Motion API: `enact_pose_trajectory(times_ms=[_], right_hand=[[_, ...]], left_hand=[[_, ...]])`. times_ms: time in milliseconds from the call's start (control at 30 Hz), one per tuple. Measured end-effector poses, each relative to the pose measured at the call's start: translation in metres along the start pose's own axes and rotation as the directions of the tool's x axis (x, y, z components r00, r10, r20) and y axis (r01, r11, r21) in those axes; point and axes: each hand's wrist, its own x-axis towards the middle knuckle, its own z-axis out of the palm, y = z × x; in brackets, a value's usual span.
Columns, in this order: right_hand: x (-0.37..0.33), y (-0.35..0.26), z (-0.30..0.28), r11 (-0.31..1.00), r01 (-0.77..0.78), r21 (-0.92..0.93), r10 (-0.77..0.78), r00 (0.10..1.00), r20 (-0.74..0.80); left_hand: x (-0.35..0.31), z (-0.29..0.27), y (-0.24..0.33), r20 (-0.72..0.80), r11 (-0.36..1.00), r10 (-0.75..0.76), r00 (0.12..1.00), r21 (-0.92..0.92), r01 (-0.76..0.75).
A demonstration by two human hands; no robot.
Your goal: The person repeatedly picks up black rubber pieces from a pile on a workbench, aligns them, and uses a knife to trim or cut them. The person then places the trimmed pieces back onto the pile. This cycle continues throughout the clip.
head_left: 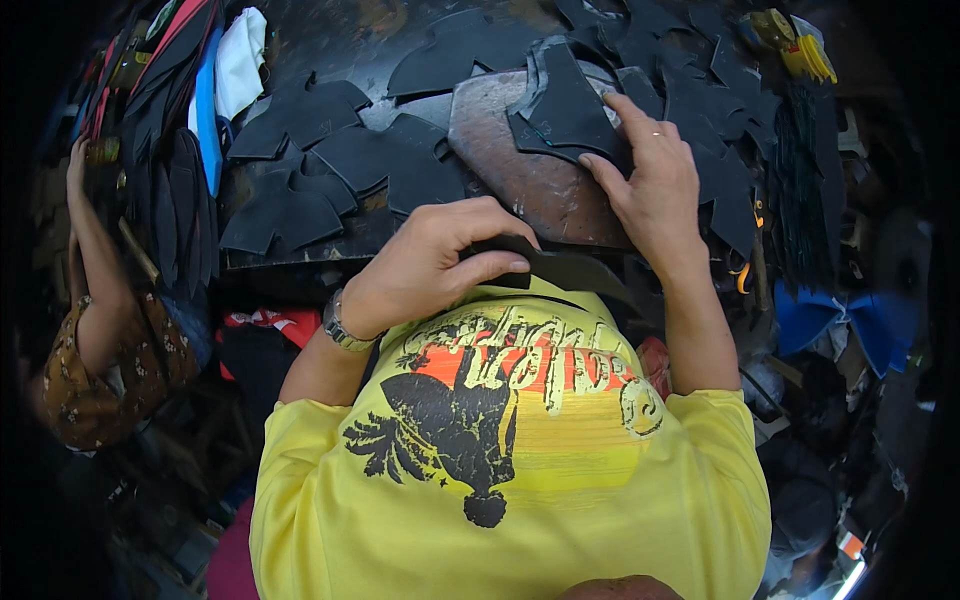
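My left hand, with a wristwatch at its wrist, is closed on a black sheet piece just in front of my yellow shirt. Its thumb and fingers pinch the piece's left end. My right hand rests over the right edge of another black cut piece, thumb and forefinger apart and touching it. That piece lies on a worn brown slab, whose right part is hidden by the hand.
Many black cut pieces cover the dark worktable on both sides. Dark strips and a white cloth hang at the left. A yellow roll and orange-handled tool are at the right. Another person's arm is far left.
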Motion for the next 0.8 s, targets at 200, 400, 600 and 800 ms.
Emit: enact_pose_trajectory(times_ms=[200,400,600,800], right_hand=[[-0.002,0.011,0.010,0.810,-0.261,0.525,0.264,0.962,0.070],[-0.001,0.051,-0.027,0.517,-0.269,0.813,0.360,0.930,0.079],[-0.007,0.069,-0.047,0.250,-0.220,0.943,0.303,0.943,0.140],[-0.014,0.050,-0.035,0.652,-0.261,0.711,0.121,0.963,0.242]], left_hand=[[0.001,0.004,-0.003,-0.001,1.000,-0.005,1.000,0.009,0.005],[0.002,0.005,-0.003,-0.060,0.992,-0.113,0.992,-0.053,0.110],[0.005,0.006,-0.012,-0.127,0.991,-0.126,0.984,-0.069,0.118],[0.005,0.006,-0.017,-0.080,0.985,-0.167,0.983,-0.048,0.164]])
